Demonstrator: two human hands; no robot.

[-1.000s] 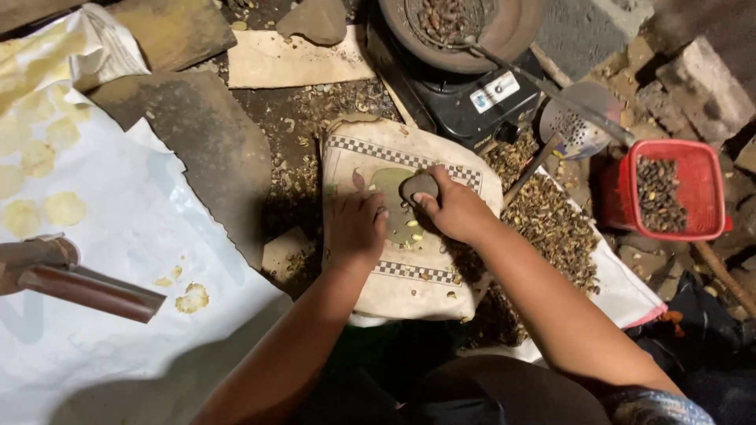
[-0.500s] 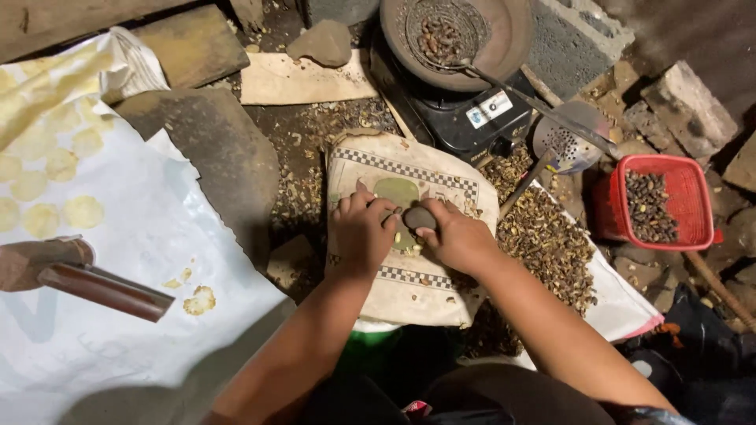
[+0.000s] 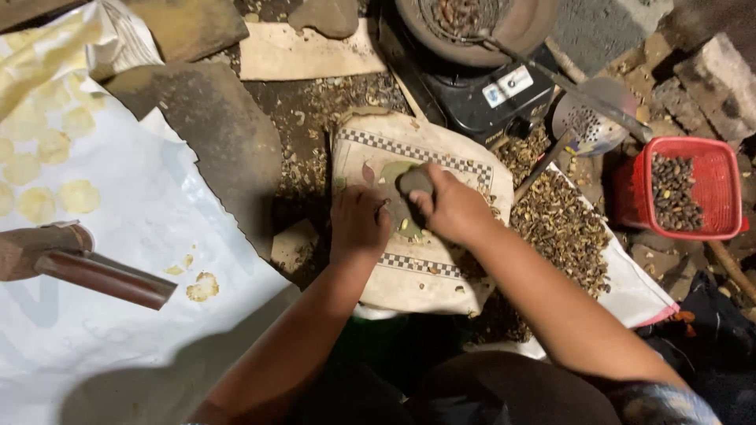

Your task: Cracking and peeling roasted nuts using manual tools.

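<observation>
1. On the checkered sack (image 3: 417,212) before us, our right hand (image 3: 453,208) is clenched around a dark rounded stone (image 3: 415,182), held over a green patch.
2. Our left hand (image 3: 358,223) lies beside it, fingertips curled onto the sack; we cannot tell whether it holds anything.
3. Roasted seeds (image 3: 563,228) lie heaped right of the sack, near a red basket (image 3: 683,193).

The pan (image 3: 504,31) on the stove is cut off by the top edge (its contents a blur).

white rect. label (image 3: 506,86) w/ blue, on black stove (image 3: 480,98)
</observation>
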